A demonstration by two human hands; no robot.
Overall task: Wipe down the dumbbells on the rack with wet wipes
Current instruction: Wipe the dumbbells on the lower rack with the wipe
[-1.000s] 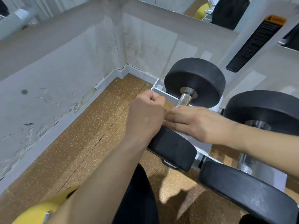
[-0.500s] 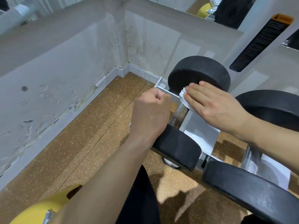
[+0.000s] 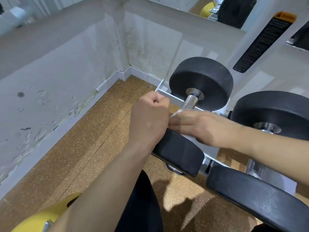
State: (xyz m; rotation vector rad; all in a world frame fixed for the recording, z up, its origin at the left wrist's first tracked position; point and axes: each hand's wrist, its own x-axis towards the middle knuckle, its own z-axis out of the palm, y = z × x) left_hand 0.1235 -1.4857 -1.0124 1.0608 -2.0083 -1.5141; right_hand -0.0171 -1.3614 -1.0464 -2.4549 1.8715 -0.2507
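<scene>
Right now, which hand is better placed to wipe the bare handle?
Likely right. The right hand presses the wipe on the handle beside the bare part; the left hand is a fist, no wipe showing.

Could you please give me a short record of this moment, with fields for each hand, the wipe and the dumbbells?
left hand: curled in a fist over the near end of the dumbbell; nothing visible in it
right hand: fingers laid flat, pressing the wipe onto the handle
wipe: white, mostly hidden under the right hand
handle: knurled metal, bare towards the far head
rack: white frame, carries the dumbbell
second dumbbell: to the right, untouched
floor: speckled brown
</scene>
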